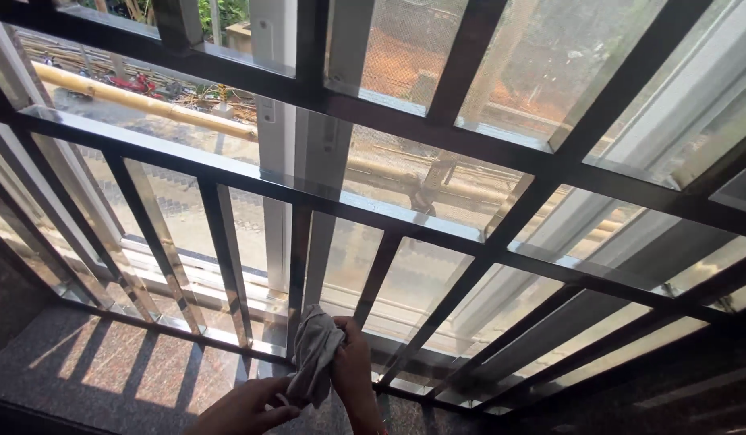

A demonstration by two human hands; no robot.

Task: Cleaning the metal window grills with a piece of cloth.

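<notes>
Cloth (315, 354), grey and crumpled, sits at 6 o'clock in the head view, bunched against the foot of a dark vertical bar (299, 266) of the metal window grille (550, 173); top of the cloth touches the bar just above the bottom rail.

Right hand (353, 374) at 6 o'clock, just right of the cloth; fingers curled shut round its upper part, thumb side up, wrist running down out of frame; reads as a firm pinch-and-press grip.

Left hand (244, 411) at 7 o'clock, low at the frame edge; fingers closed loosely on the cloth's hanging lower end, knuckles up, palm down over the dark speckled stone sill (107, 379).

Step in hand, by my reading: wiping the lower end of that bar, both hands on the cloth, one pressing, one taking up slack.

Going on with the wipe would call for keeping the cloth wrapped to the bar and sliding along it toward 12 o'clock, with the right wrist free of the neighbouring slanted bar (377, 278) at 1 o'clock from the hand; gaps there look tight.

Beyond the grille: white sliding window frame (276, 161) at 11 o'clock; sunlit ground outside; bar shadows striped over the sill at 8 o'clock.
</notes>
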